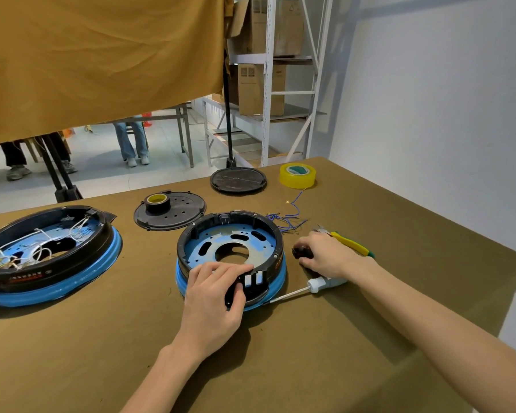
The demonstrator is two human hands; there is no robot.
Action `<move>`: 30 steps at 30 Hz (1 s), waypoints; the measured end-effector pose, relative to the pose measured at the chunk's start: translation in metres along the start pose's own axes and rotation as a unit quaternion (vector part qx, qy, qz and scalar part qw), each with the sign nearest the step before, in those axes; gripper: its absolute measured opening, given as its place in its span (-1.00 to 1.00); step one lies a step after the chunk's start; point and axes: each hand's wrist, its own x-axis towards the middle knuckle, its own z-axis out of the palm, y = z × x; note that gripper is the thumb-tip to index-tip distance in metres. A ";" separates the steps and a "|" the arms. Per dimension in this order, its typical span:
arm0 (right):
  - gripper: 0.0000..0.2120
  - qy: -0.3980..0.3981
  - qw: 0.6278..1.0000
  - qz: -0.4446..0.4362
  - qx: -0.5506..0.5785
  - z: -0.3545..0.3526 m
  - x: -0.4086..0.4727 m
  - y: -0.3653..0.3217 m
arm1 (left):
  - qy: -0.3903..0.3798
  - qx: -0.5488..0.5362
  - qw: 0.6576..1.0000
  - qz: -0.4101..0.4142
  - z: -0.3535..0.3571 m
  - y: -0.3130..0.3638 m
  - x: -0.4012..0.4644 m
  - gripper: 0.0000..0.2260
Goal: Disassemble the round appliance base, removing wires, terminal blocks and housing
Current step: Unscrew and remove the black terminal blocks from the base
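Left hand (213,289) is clamped on round base (231,254) near rim; right hand (325,256), just beside it rightward, is closed over a dark part (301,252).

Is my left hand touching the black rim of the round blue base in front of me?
Touching. The head view shows the left hand lying over the near black rim, fingers curled onto it.

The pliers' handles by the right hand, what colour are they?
Yellow, with green tips, on the pliers; seen in the head view.

One head-worn wide view looks forward and down, close over the table (370,338).
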 end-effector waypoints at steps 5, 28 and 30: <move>-0.70 -0.020 1.000 0.009 0.002 -0.010 0.015 -0.002 | 0.000 0.002 1.000 0.005 0.001 -0.002 0.000 -0.67; -0.54 0.011 0.994 0.056 0.091 -0.001 0.045 -0.009 | 0.021 -0.002 1.000 -0.011 -0.004 -0.019 0.006 -0.70; -0.60 0.034 0.993 0.075 0.079 -0.002 0.047 -0.010 | 0.022 -0.002 1.000 -0.012 -0.004 -0.018 0.006 -0.70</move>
